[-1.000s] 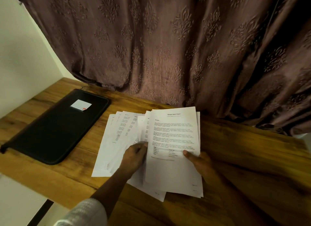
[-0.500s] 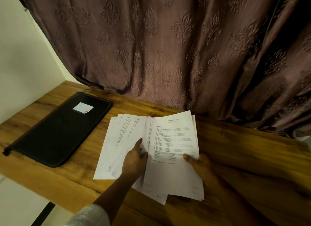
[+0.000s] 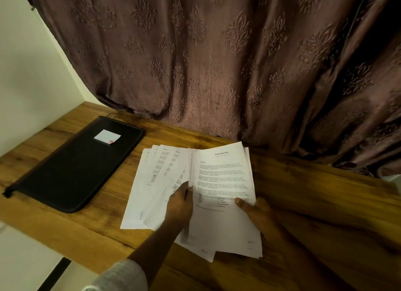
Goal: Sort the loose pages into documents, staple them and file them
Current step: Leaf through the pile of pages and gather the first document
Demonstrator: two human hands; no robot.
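Note:
A fanned stack of white printed pages (image 3: 165, 178) is spread over the middle of the wooden desk. The top right page (image 3: 223, 175), with a title and paragraphs, is lifted along its left edge. My left hand (image 3: 179, 206) lies on the fanned sheets, its fingers at the raised edge of that top page. My right hand (image 3: 256, 214) holds the right side of the stack, thumb pressed on the top page near a small table of text. A black zipped folder (image 3: 73, 165) with a white label lies flat to the left of the pages.
A brown patterned curtain (image 3: 217, 63) hangs behind the wooden desk (image 3: 325, 193) and touches its back edge. A pale wall (image 3: 32, 73) closes the left side. The desk's front edge runs diagonally at lower left. Bare wood shows to the right of the papers.
My left hand has slid its fingers under the left edge of the top page, which now lifts slightly. The camera has shifted a little; the right hand keeps its hold.

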